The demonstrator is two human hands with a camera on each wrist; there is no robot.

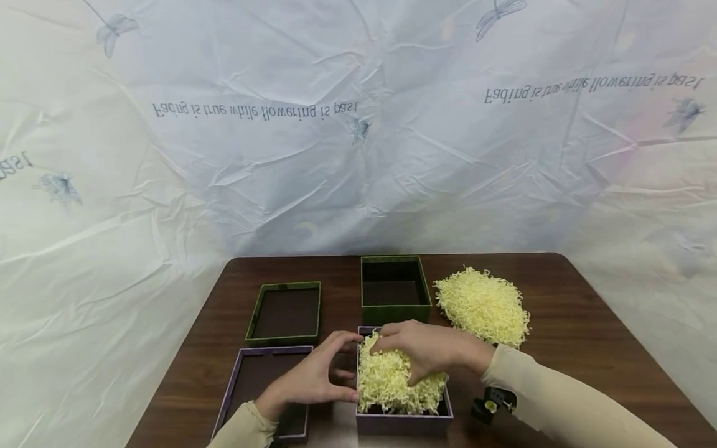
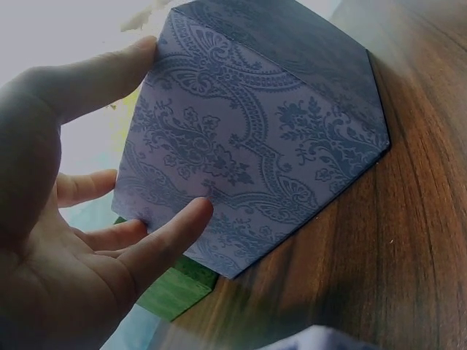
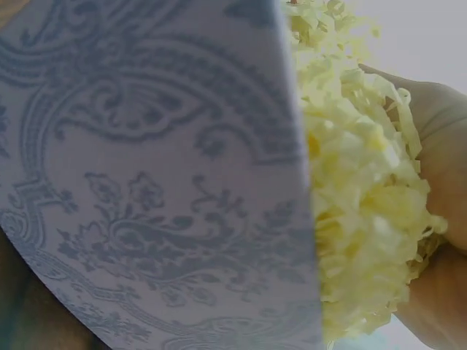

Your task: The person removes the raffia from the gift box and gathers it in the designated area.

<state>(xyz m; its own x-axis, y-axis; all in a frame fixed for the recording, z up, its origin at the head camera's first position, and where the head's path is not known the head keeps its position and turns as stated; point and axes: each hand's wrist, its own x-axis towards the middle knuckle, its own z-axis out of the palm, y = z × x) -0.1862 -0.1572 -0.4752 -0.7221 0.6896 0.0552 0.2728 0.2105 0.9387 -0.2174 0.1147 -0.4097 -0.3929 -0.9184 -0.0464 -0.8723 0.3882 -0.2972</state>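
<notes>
A purple patterned box (image 1: 403, 425) stands near the table's front, filled with pale yellow shredded paper (image 1: 392, 386) that bulges above its rim. My right hand (image 1: 422, 348) grips the heap from above, with curved fingers and thumb partly sunk into the shreds; the fingertips are partly hidden. At the box's left side is my left hand (image 1: 313, 376), its fingers and thumb spread. In the left wrist view, that hand's thumb and fingers touch the box's patterned wall (image 2: 211, 146). The right wrist view shows the shredded paper (image 3: 365, 197) against my right hand (image 3: 445, 160).
Behind the purple box stands a green-edged box (image 1: 396, 313). A green-edged lid (image 1: 282, 341) and a purple-edged lid (image 1: 241, 373) lie at the left. Another pile of shredded paper (image 1: 484, 305) sits at the back right. A small black object (image 1: 487, 407) is beside my right wrist.
</notes>
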